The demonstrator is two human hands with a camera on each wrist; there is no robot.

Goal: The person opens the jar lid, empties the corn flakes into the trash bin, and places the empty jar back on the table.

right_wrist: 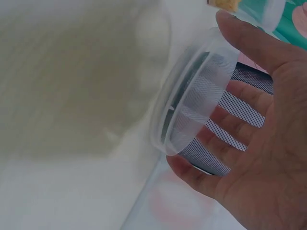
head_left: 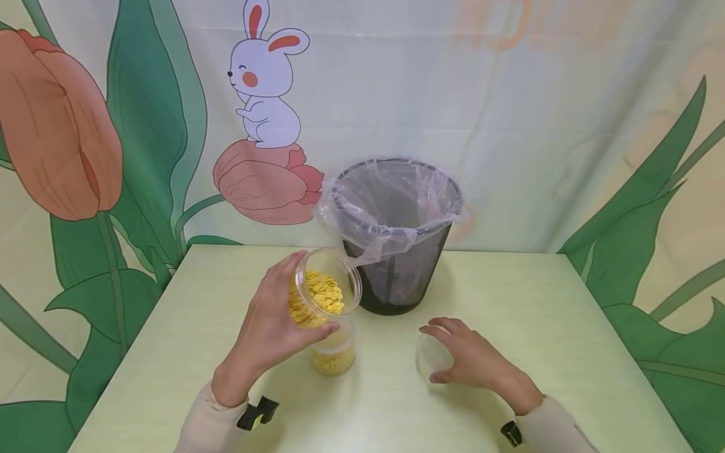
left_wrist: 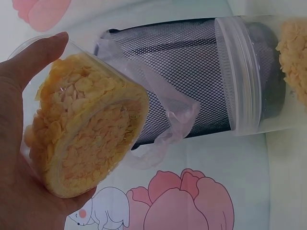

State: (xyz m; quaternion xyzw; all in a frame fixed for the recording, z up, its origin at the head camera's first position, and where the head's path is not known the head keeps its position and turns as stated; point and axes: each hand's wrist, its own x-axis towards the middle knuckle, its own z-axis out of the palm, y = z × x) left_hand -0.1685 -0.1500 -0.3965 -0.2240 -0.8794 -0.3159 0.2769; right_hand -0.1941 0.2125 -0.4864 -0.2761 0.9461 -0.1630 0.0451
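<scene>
My left hand (head_left: 269, 327) grips a clear plastic jar (head_left: 351, 274) round its side, its mouth uncovered and tipped toward me. Yellow corn flakes (head_left: 324, 292) lie inside; the left wrist view shows them heaped against the jar's base. Beyond and below it, partly hidden, a second jar of flakes (head_left: 333, 362) stands on the table, with a translucent ribbed band (left_wrist: 240, 76) round its top. On the right, my right hand (head_left: 472, 355) holds a translucent round lid (right_wrist: 192, 100) by the rim, thumb on one side and fingers on the other, low over the table.
A black mesh waste bin (head_left: 396, 270) stands at the table's back edge, lined with a pinkish plastic bag (head_left: 379, 242). The pale table (head_left: 510, 296) reaches back to a printed curtain (head_left: 521, 157). The raised jar overlaps the bin's left side in the head view.
</scene>
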